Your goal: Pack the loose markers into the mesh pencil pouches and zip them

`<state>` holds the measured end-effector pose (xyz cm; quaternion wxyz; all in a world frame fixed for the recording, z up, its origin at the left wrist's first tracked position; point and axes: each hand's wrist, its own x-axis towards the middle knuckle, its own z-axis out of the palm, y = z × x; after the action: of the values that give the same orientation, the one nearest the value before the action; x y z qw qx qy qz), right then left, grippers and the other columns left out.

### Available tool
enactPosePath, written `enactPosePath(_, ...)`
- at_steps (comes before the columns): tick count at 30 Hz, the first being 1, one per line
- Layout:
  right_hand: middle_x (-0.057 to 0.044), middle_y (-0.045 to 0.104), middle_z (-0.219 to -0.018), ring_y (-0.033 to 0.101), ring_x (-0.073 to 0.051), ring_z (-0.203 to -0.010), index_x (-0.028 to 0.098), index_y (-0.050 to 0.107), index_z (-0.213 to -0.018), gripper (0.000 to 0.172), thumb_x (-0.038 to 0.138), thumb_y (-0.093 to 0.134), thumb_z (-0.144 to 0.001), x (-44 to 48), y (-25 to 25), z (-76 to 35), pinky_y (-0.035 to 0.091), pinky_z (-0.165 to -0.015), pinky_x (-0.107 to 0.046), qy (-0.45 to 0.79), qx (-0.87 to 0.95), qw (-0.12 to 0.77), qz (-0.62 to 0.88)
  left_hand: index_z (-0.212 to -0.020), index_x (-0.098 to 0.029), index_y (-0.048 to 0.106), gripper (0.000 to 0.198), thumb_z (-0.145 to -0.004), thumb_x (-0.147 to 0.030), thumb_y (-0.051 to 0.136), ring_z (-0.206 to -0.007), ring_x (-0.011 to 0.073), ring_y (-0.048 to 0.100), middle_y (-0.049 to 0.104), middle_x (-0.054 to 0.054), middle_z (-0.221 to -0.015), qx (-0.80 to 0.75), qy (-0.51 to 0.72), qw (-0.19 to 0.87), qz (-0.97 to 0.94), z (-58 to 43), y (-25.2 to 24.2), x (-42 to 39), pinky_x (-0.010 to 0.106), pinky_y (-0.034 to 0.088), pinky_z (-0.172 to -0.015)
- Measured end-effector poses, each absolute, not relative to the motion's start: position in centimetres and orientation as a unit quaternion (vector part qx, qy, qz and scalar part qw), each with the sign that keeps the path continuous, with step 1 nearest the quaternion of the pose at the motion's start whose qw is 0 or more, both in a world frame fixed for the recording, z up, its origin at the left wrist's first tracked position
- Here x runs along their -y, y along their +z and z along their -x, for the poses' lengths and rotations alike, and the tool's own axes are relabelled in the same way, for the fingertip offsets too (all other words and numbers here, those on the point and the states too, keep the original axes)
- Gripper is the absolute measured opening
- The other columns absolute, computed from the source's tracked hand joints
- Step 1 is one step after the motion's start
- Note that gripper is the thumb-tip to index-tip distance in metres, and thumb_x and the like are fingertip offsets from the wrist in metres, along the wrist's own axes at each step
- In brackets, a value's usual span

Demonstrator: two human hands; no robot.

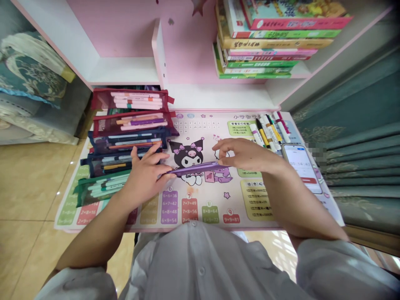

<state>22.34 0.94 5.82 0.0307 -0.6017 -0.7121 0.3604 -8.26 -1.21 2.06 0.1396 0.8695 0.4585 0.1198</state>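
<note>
Purple pouch (pixel 196 168) pinched at opposite ends by left hand (pixel 150 170) and right hand (pixel 243 155), over printed mat (pixel 236 191).

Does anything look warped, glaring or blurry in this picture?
In the head view, the shelf unit's sides splay outward, probably wide-lens distortion; in the head view, bright glare marks the floor at lower right; also in the head view, a blocky, pixelated patch sits beside the phone.
</note>
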Motion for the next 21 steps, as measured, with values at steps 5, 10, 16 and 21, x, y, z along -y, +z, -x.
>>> enactPosePath(5,0.000,0.069,-0.132,0.058,-0.033,-0.127,0.024,0.059,-0.062,0.019,0.039,0.062,-0.073,-1.0,5.8,-22.4,0.045,-0.104,-0.052,0.363,0.714,0.029,0.598,-0.083,-0.029,0.079,0.018,-0.093,-0.035,0.064,-0.143,0.0401,0.043,0.072,0.007,-0.122,-0.459,0.125,0.133,-0.870,8.3,2.0,1.2,0.084,0.006,-0.111)
enactPosePath(10,0.000,0.069,-0.131,0.058,-0.033,-0.127,0.025,0.061,-0.063,0.018,0.039,0.061,-0.074,-1.1,5.6,-22.8,0.045,-0.104,-0.054,0.359,0.715,0.034,0.599,-0.084,-0.029,0.079,0.019,-0.093,-0.035,0.064,-0.143,0.0401,0.043,0.072,0.007,-0.122,-0.456,0.122,0.134,-0.871,8.3,2.0,1.2,0.084,0.007,-0.110)
enactPosePath(16,0.000,0.068,-0.132,0.058,-0.033,-0.128,0.025,0.062,-0.063,0.018,0.040,0.061,-0.074,-0.9,5.6,-23.4,0.044,-0.106,-0.054,0.350,0.712,0.037,0.608,-0.084,-0.029,0.080,0.020,-0.093,-0.036,0.063,-0.142,0.0407,0.043,0.072,0.007,-0.122,-0.459,0.119,0.130,-0.871,8.4,2.0,1.2,0.083,0.006,-0.111)
enactPosePath(21,0.002,0.069,-0.131,0.060,-0.033,-0.125,0.026,0.063,-0.063,0.016,0.038,0.060,-0.073,-0.9,5.7,-23.8,0.043,-0.108,-0.055,0.340,0.706,0.035,0.620,-0.085,-0.029,0.080,0.020,-0.093,-0.037,0.063,-0.142,0.0419,0.043,0.072,0.007,-0.122,-0.460,0.118,0.129,-0.870,8.5,2.1,1.1,0.084,0.007,-0.110)
